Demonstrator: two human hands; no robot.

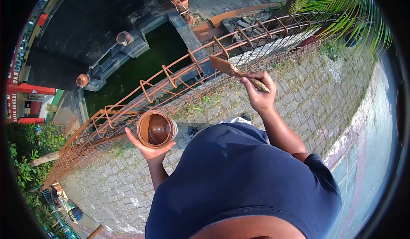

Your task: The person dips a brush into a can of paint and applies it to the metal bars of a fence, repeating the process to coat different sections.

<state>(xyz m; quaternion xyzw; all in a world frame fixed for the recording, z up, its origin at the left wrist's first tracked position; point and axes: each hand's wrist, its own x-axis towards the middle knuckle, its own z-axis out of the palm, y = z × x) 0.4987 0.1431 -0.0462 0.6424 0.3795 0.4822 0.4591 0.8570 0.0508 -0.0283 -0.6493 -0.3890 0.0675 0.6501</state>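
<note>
My left hand [154, 152] cups an open paint can [175, 130] from below, thumb and fingers spread round its sides. Reddish-brown paint [159, 128] lies inside, and its rim is smeared with the same colour. In my right hand [259, 94] is a paintbrush [226, 66], gripped by its handle between thumb and fingers. The brush's wide head is coated brown and points up and left, overlapping the rusty-brown metal railing [171, 77] in this view. That railing, made of long bars with square loops, curves across in front of me.
Beyond the railing lies a pond of dark green water [124, 78] with clay pots [124, 38] at its edge. Stone paving [299, 98] with grass tufts is underfoot. Palm fronds [341, 4] hang at upper right; a painted wall [363, 166] stands at right.
</note>
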